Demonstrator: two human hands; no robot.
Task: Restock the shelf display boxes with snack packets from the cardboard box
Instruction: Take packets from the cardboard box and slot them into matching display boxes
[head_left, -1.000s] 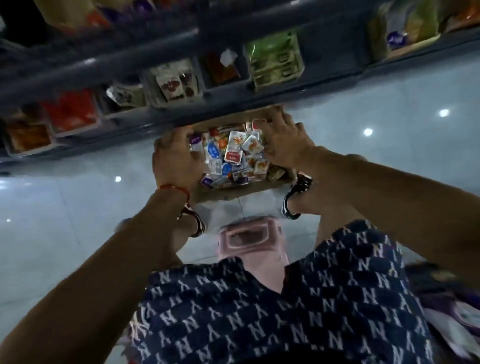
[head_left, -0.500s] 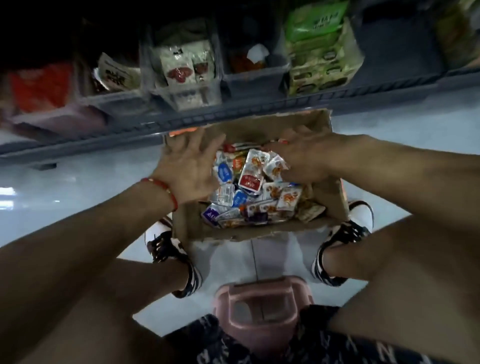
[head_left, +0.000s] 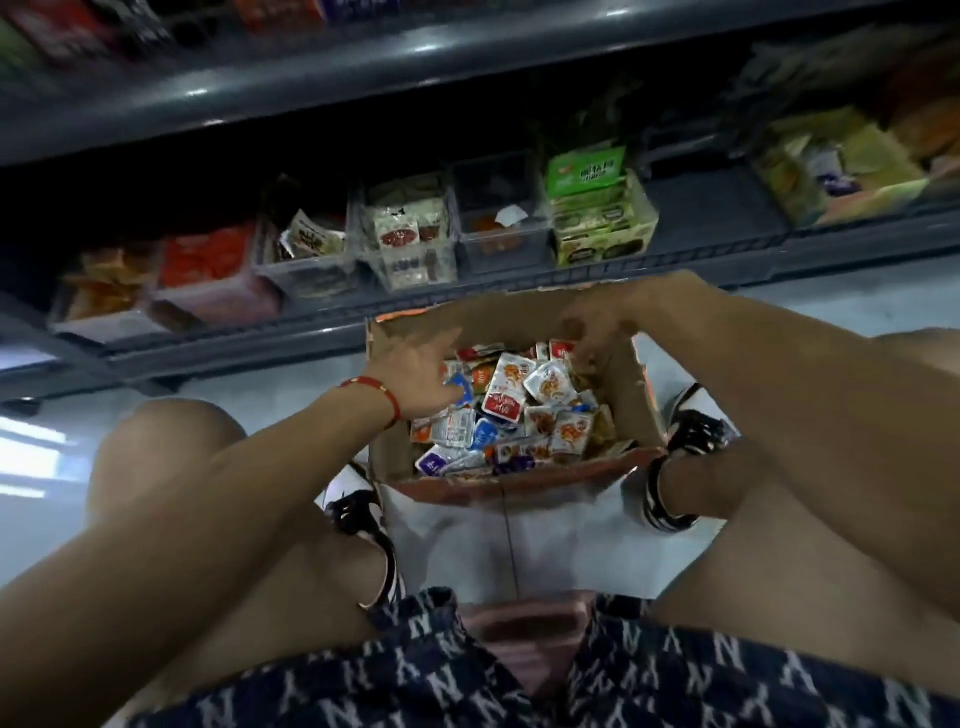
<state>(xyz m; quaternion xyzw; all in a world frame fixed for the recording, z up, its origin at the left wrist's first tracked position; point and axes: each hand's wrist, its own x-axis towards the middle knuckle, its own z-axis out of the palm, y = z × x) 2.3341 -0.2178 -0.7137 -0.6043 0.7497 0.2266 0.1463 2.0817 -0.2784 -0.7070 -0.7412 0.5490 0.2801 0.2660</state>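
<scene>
An open cardboard box stands on the floor between my feet, full of small snack packets in white, red and blue. My left hand, with a red cord at its wrist, lies over the packets at the box's left side with fingers stretched out. Over the far right corner of the box my right hand is blurred, its fingers pointing down onto the packets; whether it holds any is unclear. Just behind the box, clear display boxes sit on the lowest shelf. One of these clear boxes looks nearly empty.
A green carton of packets sits right of the clear boxes, red and orange packs to their left. The dark shelf edge runs close behind the box. My sandalled feet flank it. A pink stool is under me.
The view has tilted up towards the shelf. My right hand has risen from lying flat on the packets to the far right corner. My left hand stays on the left side.
</scene>
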